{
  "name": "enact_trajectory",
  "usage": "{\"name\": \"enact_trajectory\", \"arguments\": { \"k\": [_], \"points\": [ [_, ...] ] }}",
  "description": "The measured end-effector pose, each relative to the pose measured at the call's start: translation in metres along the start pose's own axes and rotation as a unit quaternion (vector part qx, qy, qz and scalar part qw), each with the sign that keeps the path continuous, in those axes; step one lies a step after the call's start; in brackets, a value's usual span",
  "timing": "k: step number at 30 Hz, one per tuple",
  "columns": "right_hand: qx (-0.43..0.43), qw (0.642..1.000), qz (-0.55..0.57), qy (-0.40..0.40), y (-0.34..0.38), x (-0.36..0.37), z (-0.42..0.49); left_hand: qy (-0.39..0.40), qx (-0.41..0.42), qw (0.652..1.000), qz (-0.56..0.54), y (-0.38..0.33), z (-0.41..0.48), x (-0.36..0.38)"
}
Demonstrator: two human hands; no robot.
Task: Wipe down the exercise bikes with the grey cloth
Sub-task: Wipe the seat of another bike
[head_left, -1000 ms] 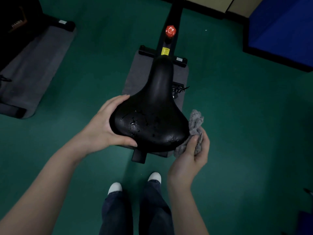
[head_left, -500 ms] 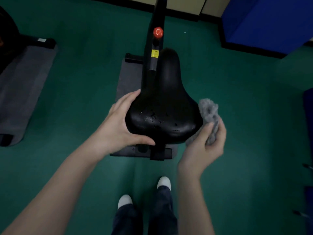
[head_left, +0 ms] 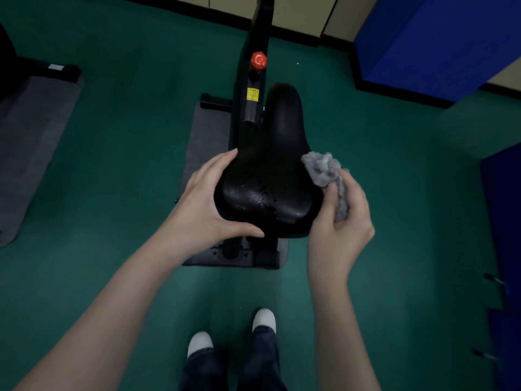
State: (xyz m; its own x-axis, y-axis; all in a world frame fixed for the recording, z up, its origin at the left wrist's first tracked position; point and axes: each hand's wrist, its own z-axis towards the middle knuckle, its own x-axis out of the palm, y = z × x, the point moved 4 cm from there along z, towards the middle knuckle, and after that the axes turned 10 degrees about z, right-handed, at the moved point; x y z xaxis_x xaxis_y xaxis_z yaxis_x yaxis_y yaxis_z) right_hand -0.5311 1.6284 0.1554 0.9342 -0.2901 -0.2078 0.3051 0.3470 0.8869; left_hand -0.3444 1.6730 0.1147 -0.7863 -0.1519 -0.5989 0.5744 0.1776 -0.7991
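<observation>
A black exercise bike saddle fills the middle of the head view, with water droplets on its wide rear part. My left hand grips the saddle's left rear edge, thumb along the back rim. My right hand holds a bunched grey cloth against the saddle's right side. The bike's black frame post, with a red knob and a yellow sticker, runs forward from under the saddle.
The bike stands on a grey mat on green floor. Another grey mat with a black bike base lies at the left. Blue padded blocks stand at the back right and right edge. My feet are below.
My right hand has slid the grey cloth forward along the saddle's right side. My left hand keeps its grip. The camera has shifted a little, so the saddle sits off to the right of the post.
</observation>
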Motion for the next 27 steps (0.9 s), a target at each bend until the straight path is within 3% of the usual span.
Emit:
{"name": "enact_trajectory", "arguments": {
  "k": [6,11,17,21,24,27],
  "points": [
    [-0.111,0.987,-0.023,0.115,0.015,0.012,-0.031,-0.006,-0.004,1.000,-0.014,-0.001,-0.003,0.001],
    [-0.094,0.978,-0.051,0.178,0.013,0.012,0.010,-0.037,-0.021,0.998,-0.047,-0.002,-0.010,0.003],
    [-0.158,0.944,-0.019,0.288,0.017,0.000,-0.019,-0.127,-0.122,0.981,-0.079,0.002,-0.036,0.018],
    [-0.155,0.902,-0.001,0.403,0.026,0.028,0.015,-0.184,-0.192,0.954,-0.137,0.000,-0.050,0.033],
    [-0.136,0.845,0.007,0.518,0.033,0.060,0.036,-0.231,-0.212,0.928,-0.199,-0.003,-0.058,0.047],
    [-0.127,0.810,0.042,0.572,0.032,0.064,0.046,-0.249,-0.215,0.918,-0.223,-0.010,-0.062,0.059]
  ]
}}
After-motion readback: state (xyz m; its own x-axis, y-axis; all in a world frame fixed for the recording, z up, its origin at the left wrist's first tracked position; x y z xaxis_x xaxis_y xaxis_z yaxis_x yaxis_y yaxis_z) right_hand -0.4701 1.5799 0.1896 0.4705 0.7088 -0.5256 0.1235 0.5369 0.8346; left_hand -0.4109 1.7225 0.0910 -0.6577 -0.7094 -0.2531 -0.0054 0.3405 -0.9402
